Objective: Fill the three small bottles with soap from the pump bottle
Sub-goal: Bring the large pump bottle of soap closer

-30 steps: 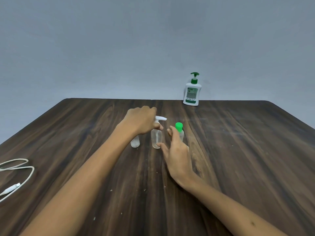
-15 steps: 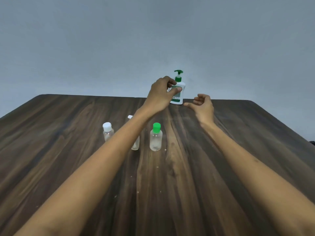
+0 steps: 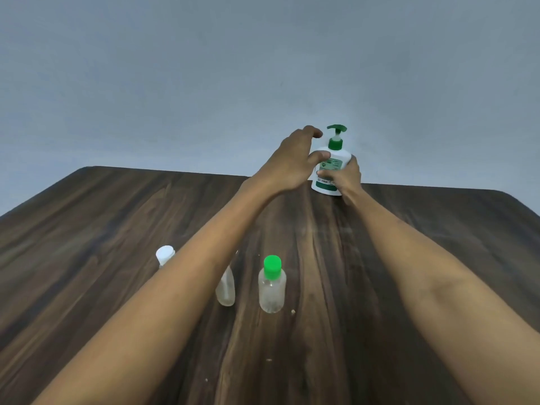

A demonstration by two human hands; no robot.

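Right hand [image 3: 346,178] gripped pump bottle [image 3: 331,168] at upper centre, likely to fetch it; left hand [image 3: 292,163], fingers loosely spread, steadied its side.

Three small clear plastic bottles stand on the dark wooden bench [image 3: 409,258]: one green-capped [image 3: 272,285], one white-capped [image 3: 165,255], one half hidden [image 3: 226,289]. Beyond them, one white pump bottle with a green pump [image 3: 333,162]. Two hands.
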